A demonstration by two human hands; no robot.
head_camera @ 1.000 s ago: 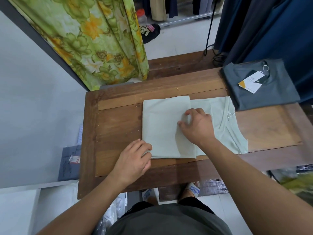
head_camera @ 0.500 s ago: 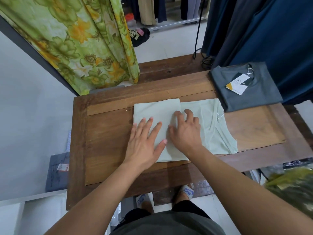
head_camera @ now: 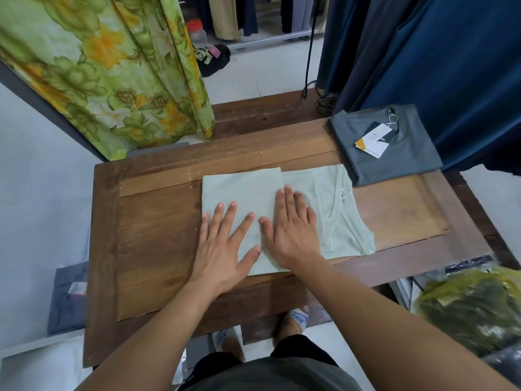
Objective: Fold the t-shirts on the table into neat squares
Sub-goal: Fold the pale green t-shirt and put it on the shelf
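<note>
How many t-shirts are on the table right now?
2. A pale green t-shirt lies in the middle under the left hand and right hand, both flat. A folded grey t-shirt with a tag sits at the far right corner. More could lie beneath it.

Green-yellow floral fabric curtain hangs far left; dark navy cloth drapes far right, w/ thin black cable running down btwn them. Clear plastic jar w/ red lid and black cloth bundle on floor at back. Grey-blue folded cloth on floor near left; yellow-green plastic-wrapped bundle near right.
</note>
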